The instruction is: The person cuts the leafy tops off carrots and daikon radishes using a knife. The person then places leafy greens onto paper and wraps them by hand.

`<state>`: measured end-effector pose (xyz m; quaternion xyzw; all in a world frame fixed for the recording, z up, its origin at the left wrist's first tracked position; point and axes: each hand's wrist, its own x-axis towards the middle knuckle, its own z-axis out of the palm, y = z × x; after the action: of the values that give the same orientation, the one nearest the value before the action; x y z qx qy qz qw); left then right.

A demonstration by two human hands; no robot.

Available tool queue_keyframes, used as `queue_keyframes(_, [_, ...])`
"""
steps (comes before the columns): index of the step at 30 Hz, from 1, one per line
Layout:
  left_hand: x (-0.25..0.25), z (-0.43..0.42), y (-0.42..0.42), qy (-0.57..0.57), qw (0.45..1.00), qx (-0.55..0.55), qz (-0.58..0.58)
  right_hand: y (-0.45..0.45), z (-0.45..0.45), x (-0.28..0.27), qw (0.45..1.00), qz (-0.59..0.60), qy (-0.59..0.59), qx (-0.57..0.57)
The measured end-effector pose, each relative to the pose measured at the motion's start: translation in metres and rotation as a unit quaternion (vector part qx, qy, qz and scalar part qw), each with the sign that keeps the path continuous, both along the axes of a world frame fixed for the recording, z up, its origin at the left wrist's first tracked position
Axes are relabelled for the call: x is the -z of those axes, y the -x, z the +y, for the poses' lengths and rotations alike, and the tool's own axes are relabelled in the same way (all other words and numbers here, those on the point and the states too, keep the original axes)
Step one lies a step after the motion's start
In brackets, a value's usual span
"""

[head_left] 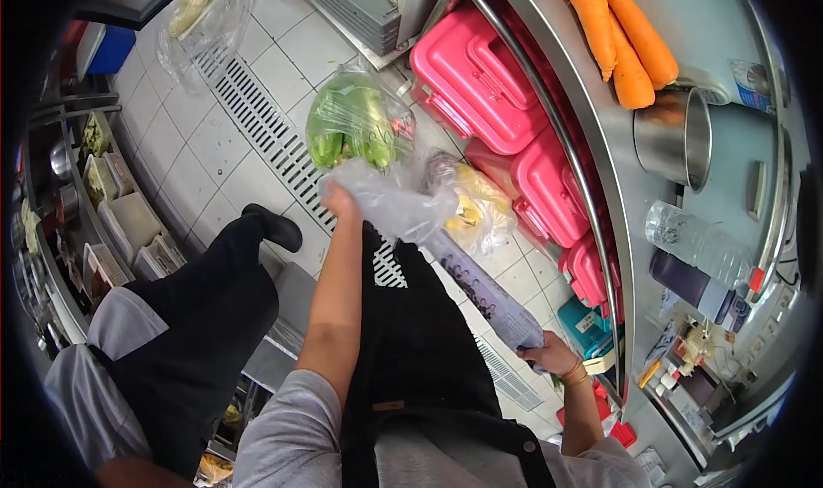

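My left hand [340,200] is closed on one end of a crumpled translucent plastic bag [399,201], held out in front of the black apron. My right hand [555,355] grips the lower end of a long, flat plastic packet [480,291] with dark print. The packet's upper end meets the translucent bag; whether they are joined I cannot tell. Just beyond my left hand, a clear bag of green vegetables [351,119] rests on the floor. Beside it lies another clear bag with yellowish contents [471,205].
Pink lidded bins [489,77] stand under the steel counter [549,25] on my right. Carrots [630,47], a metal pot [673,137] and a plastic bottle [699,239] are on the counter. A co-worker's dark-clad leg [206,291] is close on my left. A floor grate [257,115] crosses the tiles.
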<state>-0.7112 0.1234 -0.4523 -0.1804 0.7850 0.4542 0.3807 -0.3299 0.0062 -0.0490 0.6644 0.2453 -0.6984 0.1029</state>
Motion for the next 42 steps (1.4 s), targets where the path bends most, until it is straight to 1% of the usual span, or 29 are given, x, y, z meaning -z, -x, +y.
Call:
queue_keyframes(1, [0.005,0.006,-0.021,0.005,0.999,0.047,0.001,-0.003,-0.008,0.001,1.000,-0.003,0.000,0.000])
queue_keyframes(3, [-0.111,0.039,-0.063,-0.043,0.950,0.279,-0.130,-0.007,-0.028,0.018,0.997,-0.072,-0.034,-0.008])
queue_keyframes(4, [-0.067,0.029,-0.075,-0.130,0.885,0.442,0.067,-0.010,-0.037,0.029,0.990,-0.116,-0.060,-0.058])
queue_keyframes(5, [-0.026,0.022,-0.087,-0.208,0.751,0.570,0.259,-0.015,-0.044,0.037,0.989,-0.120,-0.058,-0.056])
queue_keyframes(6, [-0.039,0.029,-0.092,-0.209,0.751,0.573,0.253,-0.015,-0.046,0.040,0.983,-0.149,-0.073,-0.083])
queue_keyframes(8, [-0.087,0.035,-0.103,-0.164,0.654,0.706,0.214,-0.008,-0.043,0.030,0.975,-0.186,-0.073,-0.093])
queue_keyframes(9, [-0.089,0.026,-0.107,-0.163,0.653,0.712,0.203,-0.004,-0.037,0.022,0.976,-0.195,-0.063,-0.076])
queue_keyframes(11, [-0.091,0.013,-0.110,-0.223,0.517,0.778,0.279,-0.005,-0.041,0.012,0.978,-0.187,-0.068,-0.067])
queue_keyframes(12, [-0.077,-0.001,-0.118,-0.224,0.515,0.779,0.278,0.002,-0.040,0.004,0.976,-0.167,-0.108,-0.085])
queue_keyframes(13, [-0.051,-0.022,-0.130,-0.173,0.597,0.782,0.043,0.011,-0.038,-0.004,0.972,-0.147,-0.150,-0.104])
queue_keyframes(14, [-0.040,-0.036,-0.136,-0.109,0.641,0.735,-0.193,0.025,-0.039,-0.012,0.954,-0.100,-0.259,-0.113])
queue_keyframes(15, [-0.103,-0.031,-0.136,-0.010,0.697,0.654,-0.294,0.039,-0.037,-0.019,0.949,-0.074,-0.276,-0.134])
queue_keyframes(16, [-0.179,-0.024,-0.142,0.090,0.734,0.553,-0.385,0.054,-0.034,-0.028,0.955,-0.068,-0.230,-0.171])
queue_keyframes(17, [-0.195,-0.034,-0.148,0.063,0.772,0.498,-0.390,0.069,-0.033,-0.035,0.955,-0.045,-0.223,-0.190])
queue_keyframes(18, [-0.187,-0.038,-0.152,-0.010,0.785,0.423,-0.451,0.079,-0.031,-0.041,0.935,-0.006,-0.267,-0.232])
queue_keyframes(19, [-0.180,-0.039,-0.152,-0.081,0.787,0.342,-0.507,0.090,-0.029,-0.042,0.935,0.075,-0.314,-0.144])
queue_keyframes(20, [-0.167,-0.034,-0.142,-0.092,0.791,0.316,-0.516,0.098,-0.027,-0.043,0.922,0.153,-0.351,-0.051])
queue_keyframes(22, [-0.171,-0.022,-0.119,-0.074,0.810,0.246,-0.528,0.094,-0.004,-0.062,0.961,0.159,-0.226,-0.022])
queue_keyframes(23, [-0.188,-0.011,-0.109,-0.061,0.824,0.205,-0.524,0.101,0.004,-0.066,0.928,0.261,-0.183,0.193])
queue_keyframes(25, [-0.190,-0.010,-0.093,-0.096,0.849,0.169,-0.492,0.102,0.015,-0.059,0.884,0.288,-0.272,0.249])
queue_keyframes(26, [-0.192,-0.004,-0.085,-0.131,0.868,0.133,-0.460,0.104,0.023,-0.061,0.881,0.294,-0.279,0.243])
queue_keyframes(29, [-0.172,-0.004,-0.057,-0.193,0.871,0.083,-0.444,0.115,0.038,-0.072,0.880,0.266,-0.340,0.196])
queue_keyframes(33, [-0.221,0.013,-0.021,-0.259,0.866,-0.003,-0.427,0.131,0.042,-0.077,0.878,0.251,-0.338,0.226])
queue_keyframes(35, [-0.244,0.021,0.000,-0.299,0.839,0.004,-0.455,0.134,0.042,-0.072,0.878,0.250,-0.341,0.223])
queue_keyframes(37, [-0.287,0.032,0.016,-0.407,0.825,0.013,-0.392,0.125,0.042,-0.050,0.888,0.153,-0.355,0.249])
queue_keyframes(38, [-0.304,0.036,0.026,-0.474,0.772,0.018,-0.423,0.115,0.037,-0.029,0.885,0.025,-0.450,0.117])
queue_keyframes(39, [-0.320,0.040,0.030,-0.494,0.767,0.013,-0.409,0.102,0.034,-0.006,0.839,-0.104,-0.533,-0.018])
queue_keyframes(41, [-0.350,0.050,0.027,-0.519,0.807,0.136,-0.245,0.081,0.025,0.018,0.783,-0.324,-0.479,-0.229])
queue_keyframes(42, [-0.364,0.055,0.025,-0.530,0.805,0.132,-0.231,0.082,0.031,0.020,0.777,-0.315,-0.493,-0.232])
